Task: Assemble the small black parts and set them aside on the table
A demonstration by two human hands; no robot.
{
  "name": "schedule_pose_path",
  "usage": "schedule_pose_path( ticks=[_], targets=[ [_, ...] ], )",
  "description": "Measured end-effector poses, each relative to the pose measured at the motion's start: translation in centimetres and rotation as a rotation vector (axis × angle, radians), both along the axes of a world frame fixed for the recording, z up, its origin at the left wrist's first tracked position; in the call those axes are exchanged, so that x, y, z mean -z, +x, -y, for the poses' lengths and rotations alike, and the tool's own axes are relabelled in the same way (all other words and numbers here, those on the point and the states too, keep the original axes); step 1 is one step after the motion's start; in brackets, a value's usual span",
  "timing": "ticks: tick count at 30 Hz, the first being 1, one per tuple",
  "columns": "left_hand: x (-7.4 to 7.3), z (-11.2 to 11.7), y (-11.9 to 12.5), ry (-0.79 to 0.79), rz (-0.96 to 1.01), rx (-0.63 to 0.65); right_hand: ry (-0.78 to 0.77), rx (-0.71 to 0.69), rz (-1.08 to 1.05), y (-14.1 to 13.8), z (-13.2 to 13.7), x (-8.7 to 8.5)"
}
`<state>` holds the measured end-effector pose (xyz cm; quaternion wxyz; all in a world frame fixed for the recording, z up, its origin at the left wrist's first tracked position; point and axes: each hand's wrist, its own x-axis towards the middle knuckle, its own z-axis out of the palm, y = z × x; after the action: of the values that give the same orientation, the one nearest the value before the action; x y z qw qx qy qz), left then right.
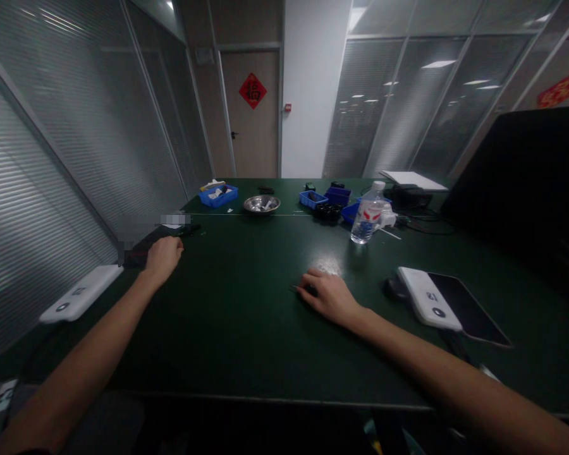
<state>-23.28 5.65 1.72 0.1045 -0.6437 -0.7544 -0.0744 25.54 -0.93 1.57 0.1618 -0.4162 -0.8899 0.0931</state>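
Observation:
My left hand (164,256) reaches out over the left part of the dark green table (246,316), its fingers curled near a small dark object by the table's left edge; what it grips, if anything, is hidden. My right hand (327,294) rests palm down near the table's middle, fingers bent over a small dark thing (308,291) that I cannot name.
A white device (80,294) lies at the left edge, another white device (429,297) on a dark tablet (469,309) at the right. A water bottle (367,215), a metal bowl (262,203) and blue bins (218,194) stand at the back. A dark monitor (526,177) rises far right.

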Motion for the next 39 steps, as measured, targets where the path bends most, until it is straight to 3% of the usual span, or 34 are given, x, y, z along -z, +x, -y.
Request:
schedule_pose_path(
  ticks=[5, 8, 10, 13, 15, 17, 19, 21, 24, 27, 33, 36, 39],
  targets=[
    [0.2, 0.1, -0.7, 0.015, 0.107, 0.061, -0.002, 0.000, -0.020, -0.1, 0.0, 0.0],
    [-0.2, 0.2, 1.3, -0.006, 0.152, 0.180, -0.017, 0.005, -0.027, -0.2, 0.0, -0.1],
    [-0.3, 0.7, 4.7, -0.041, 0.164, 0.342, -0.025, 0.004, -0.034, -0.2, -0.1, -0.1],
    [-0.4, 2.3, 11.8, -0.185, 0.225, 0.678, -0.021, -0.009, -0.043, -0.2, -0.1, 0.0],
    [-0.4, 3.5, 16.2, -0.167, 0.206, 0.878, -0.012, -0.008, -0.049, -0.2, -0.1, 0.0],
    [-0.4, 4.4, 19.0, -0.103, 0.174, 0.982, -0.009, -0.001, -0.054, -0.2, -0.1, 0.0],
    [-0.4, 4.6, 19.7, -0.033, 0.212, 0.974, -0.015, 0.002, -0.057, -0.2, -0.1, 0.0],
    [-0.3, 4.3, 19.0, 0.000, 0.289, 0.910, -0.019, 0.000, -0.058, -0.2, -0.1, 0.0],
    [0.3, 3.6, 17.6, -0.053, 0.380, 0.871, -0.013, -0.006, -0.078, -0.2, -0.2, 0.3],
    [0.8, 3.1, 18.4, -0.115, 0.426, 0.920, -0.016, 0.002, -0.175, -0.1, -0.5, 0.2],
    [1.2, 2.7, 26.1, -0.146, 0.525, 1.061, 0.109, 0.264, -0.593, 1.5, -2.7, -0.5],
    [1.4, 2.5, 30.0, -0.170, 0.612, 1.113, 0.127, 0.384, -0.722, 2.5, -4.0, 0.3],
    [1.7, 2.0, 32.4, -0.139, 0.673, 1.088, 0.063, 0.435, -0.753, 3.0, -4.9, 1.4]
  ],
)
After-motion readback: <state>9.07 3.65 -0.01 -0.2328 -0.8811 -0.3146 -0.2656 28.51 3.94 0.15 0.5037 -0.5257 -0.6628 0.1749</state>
